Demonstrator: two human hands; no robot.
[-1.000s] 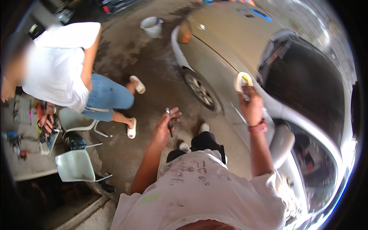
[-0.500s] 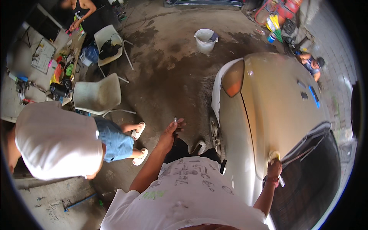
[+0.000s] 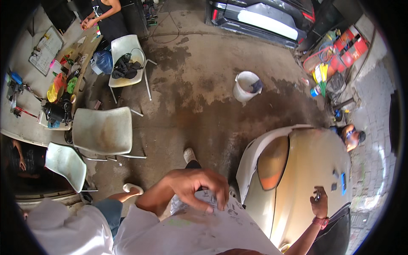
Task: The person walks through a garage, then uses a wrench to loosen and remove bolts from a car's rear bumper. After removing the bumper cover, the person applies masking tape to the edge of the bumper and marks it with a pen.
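Metal piece [image 3: 317,196] in the right hand [image 3: 320,204], over the gold-tan hood [image 3: 311,161], lower right of the frame.
Exact shape too small to tell; right grip curled in, pinching it. Left hand [image 3: 197,186] at the printed white shirt [image 3: 187,233], lower centre, bent, thumb apart; cannot tell whether pinching cloth. Best, by judgement: keep the pinch firm, metal and red wristband [image 3: 321,222] off the hood's finish. Counted outward: one blue strip [image 3: 343,184] and two dark pads [image 3: 333,186] on the hood, near the right hand; one pale ring [image 3: 285,246], lower edge, partly hidden; one headlamp [image 3: 274,161]; one white bucket [image 3: 244,88], right of upper centre; three pale chairs [image 3: 103,131], left; one dark vehicle [image 3: 263,21], top; at least three others: person in black [image 3: 111,20], upper left, person in white [image 3: 70,227], lower left, person in a dark cap [image 3: 350,138], right edge.
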